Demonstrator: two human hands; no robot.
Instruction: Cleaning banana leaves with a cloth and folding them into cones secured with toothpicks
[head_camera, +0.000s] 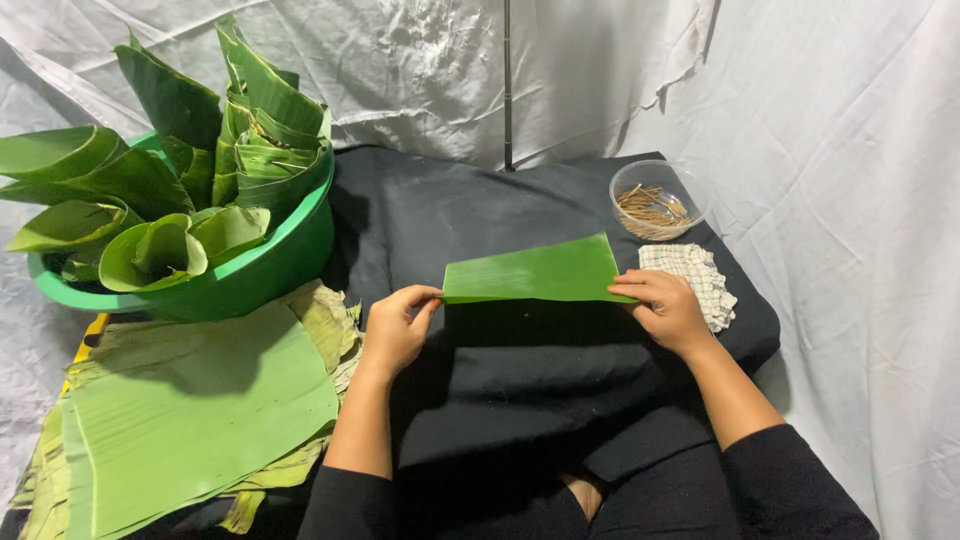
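A rectangular strip of green banana leaf (530, 272) is held level above the black cloth-covered table (500, 370). My left hand (398, 325) pinches its left end between thumb and fingers. My right hand (668, 308) grips its right end from below. Both forearms come in from the bottom of the view, in black sleeves.
A green basin (250, 275) full of rolled and folded banana leaves stands at the back left. Flat leaf sheets (190, 410) are stacked at the front left. At the back right stand a clear bowl of thin sticks (655, 200) and a checked cloth (695, 275). White sheeting surrounds the table.
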